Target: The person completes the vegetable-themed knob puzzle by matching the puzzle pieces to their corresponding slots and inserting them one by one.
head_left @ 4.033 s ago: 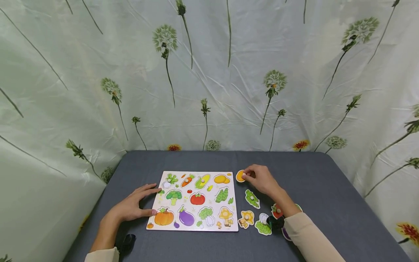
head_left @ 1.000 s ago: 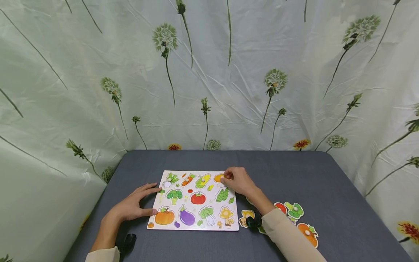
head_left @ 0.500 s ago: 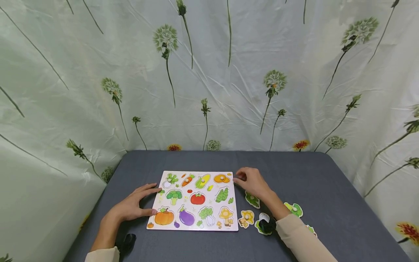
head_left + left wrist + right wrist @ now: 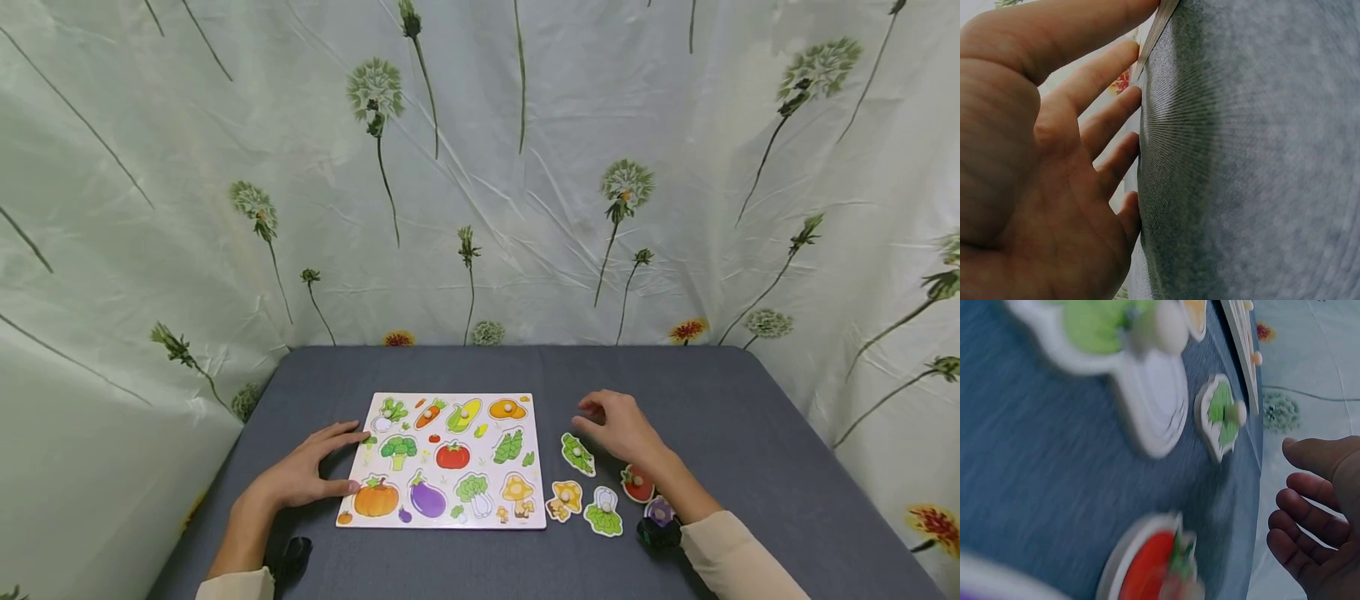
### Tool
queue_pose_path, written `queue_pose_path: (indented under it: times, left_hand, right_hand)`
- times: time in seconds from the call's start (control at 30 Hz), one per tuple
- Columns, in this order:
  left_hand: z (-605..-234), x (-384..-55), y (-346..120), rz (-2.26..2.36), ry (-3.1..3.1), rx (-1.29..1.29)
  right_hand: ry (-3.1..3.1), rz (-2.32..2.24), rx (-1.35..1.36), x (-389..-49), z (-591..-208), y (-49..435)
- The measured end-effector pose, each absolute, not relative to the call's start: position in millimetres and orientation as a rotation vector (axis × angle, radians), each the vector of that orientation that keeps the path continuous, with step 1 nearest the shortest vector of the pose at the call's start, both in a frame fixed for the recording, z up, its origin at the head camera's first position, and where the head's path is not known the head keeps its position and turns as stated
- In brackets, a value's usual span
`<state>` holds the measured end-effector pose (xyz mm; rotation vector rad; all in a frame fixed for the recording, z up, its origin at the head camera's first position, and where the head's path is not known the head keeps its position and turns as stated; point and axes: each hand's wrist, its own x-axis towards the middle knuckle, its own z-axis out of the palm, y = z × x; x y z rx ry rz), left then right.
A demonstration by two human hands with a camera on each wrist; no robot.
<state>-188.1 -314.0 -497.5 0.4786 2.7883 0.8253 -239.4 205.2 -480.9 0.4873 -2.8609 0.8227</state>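
Note:
My left hand (image 4: 303,467) rests at the left edge of the white vegetable puzzle board (image 4: 487,454), thumb and fingertips touching it. In the left wrist view, the left hand (image 4: 1072,175) has its fingers extended towards the board's edge. My right hand (image 4: 618,425) hovers right of the board, fingers loosely curled and holding nothing. Nearest to it lies a green leafy-looking puzzle piece (image 4: 577,454) with a knob, also seen in the right wrist view. An orange potato-like piece (image 4: 507,409) sits in the board's upper right slot. Carrot (image 4: 430,414) and corn (image 4: 464,414) pieces with knobs also sit in the board.
On the grey-covered table (image 4: 450,562), right of the board, lie a mushroom piece (image 4: 564,502), a cabbage piece (image 4: 603,512), a tomato piece (image 4: 636,483) and an eggplant piece (image 4: 660,510). My right forearm hides part of the table. A flower-print curtain (image 4: 480,183) hangs behind.
The orange piece went from beside the board into its upper right slot, where my right hand let it go. That hand then moved right, away from the board. My left hand stayed put.

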Motion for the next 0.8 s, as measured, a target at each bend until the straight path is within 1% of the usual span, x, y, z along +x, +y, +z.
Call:
queue_pose_path:
  times: [0.27,0.5,0.8]
  left_hand:
    - [-499,-192,-314,0.833,2.778,0.471]
    - [-496,-187,-312,0.839,2.758,0.447]
    - [-493,-187,-311,0.822,2.753,0.436]
  right_hand:
    - [-2.857,0.774,0.429,-225,-477,239]
    - [-2.877,0.684,0.394,-208,-472,270]
    - [-2.994,0.698,0.321,-190,-470,307]
